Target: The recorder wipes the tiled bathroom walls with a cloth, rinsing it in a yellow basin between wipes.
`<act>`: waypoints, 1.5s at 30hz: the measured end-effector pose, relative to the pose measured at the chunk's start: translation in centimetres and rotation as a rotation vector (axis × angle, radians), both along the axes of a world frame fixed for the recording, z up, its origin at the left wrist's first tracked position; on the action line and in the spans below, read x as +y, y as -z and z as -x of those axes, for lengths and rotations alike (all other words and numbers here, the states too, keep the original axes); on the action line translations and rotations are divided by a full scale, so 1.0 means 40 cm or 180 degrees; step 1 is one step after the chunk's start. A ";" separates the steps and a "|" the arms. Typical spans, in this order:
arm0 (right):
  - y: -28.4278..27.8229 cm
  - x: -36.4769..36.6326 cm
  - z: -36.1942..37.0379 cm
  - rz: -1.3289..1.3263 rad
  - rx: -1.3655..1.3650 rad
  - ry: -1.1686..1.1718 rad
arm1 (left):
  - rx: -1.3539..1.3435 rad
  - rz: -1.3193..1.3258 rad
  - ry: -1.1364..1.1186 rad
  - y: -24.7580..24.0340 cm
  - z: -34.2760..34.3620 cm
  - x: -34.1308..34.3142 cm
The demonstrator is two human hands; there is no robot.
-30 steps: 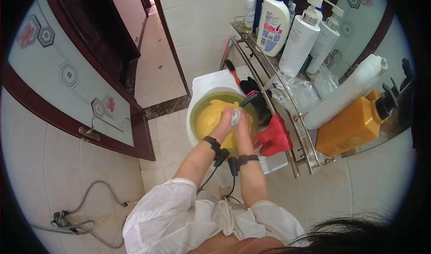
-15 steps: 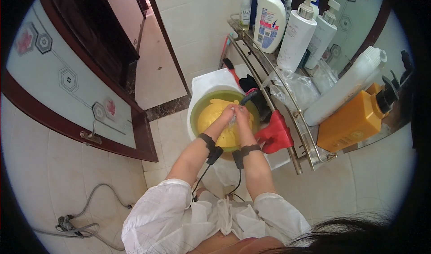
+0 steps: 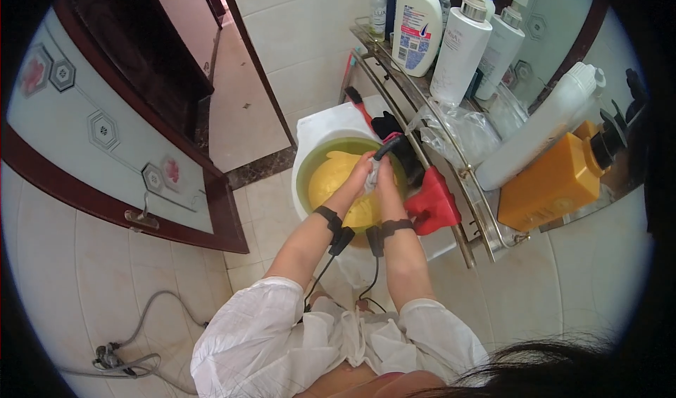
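Observation:
Over a green basin my two hands come together around a small, wet-looking white cloth. My left hand grips it from the left, and my right hand presses in from the right. Right above the fingers is the dark curved end of a tap. A smooth bright yellow thing fills much of the basin under my hands; its kind I cannot make out. Each wrist wears a dark strap with a cabled black box. The fingertips are partly hidden.
The basin sits in a white washbasin. To the right, a metal shelf carries several bottles, including an orange pump bottle, and a plastic bag. Red cloth hangs below it. A brush lies behind; a door stands left.
My hands have moved slightly right, closer beneath the tap's end. More of the white cloth shows between them. The view has shifted a little.

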State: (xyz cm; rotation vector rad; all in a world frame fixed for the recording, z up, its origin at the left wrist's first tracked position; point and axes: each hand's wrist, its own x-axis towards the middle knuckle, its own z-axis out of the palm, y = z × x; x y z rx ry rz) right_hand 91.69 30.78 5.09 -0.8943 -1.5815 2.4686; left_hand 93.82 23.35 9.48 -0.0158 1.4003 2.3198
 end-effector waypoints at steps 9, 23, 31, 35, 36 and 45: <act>-0.076 -0.028 -0.116 -0.2131 0.0180 -0.0244 | -0.0561 -0.0598 -0.0011 0.097 0.063 -0.003; -0.039 0.043 -0.156 -0.1816 0.0256 0.0208 | -0.0678 -0.0805 -0.0208 0.058 0.001 0.041; -0.160 0.036 -0.233 -0.2990 -0.0351 0.0590 | -0.0537 -0.0750 0.0405 0.040 0.003 0.000; -0.120 0.065 -0.227 -0.2729 0.0079 0.0320 | -0.0421 -0.0751 0.0342 0.048 0.005 -0.008; -0.111 0.070 -0.217 -0.2770 0.0262 0.0086 | -0.0423 -0.0776 0.0376 0.046 0.007 -0.014; -0.037 0.030 -0.151 -0.3397 0.0015 0.0373 | -0.0716 -0.0381 -0.0182 0.011 -0.010 -0.057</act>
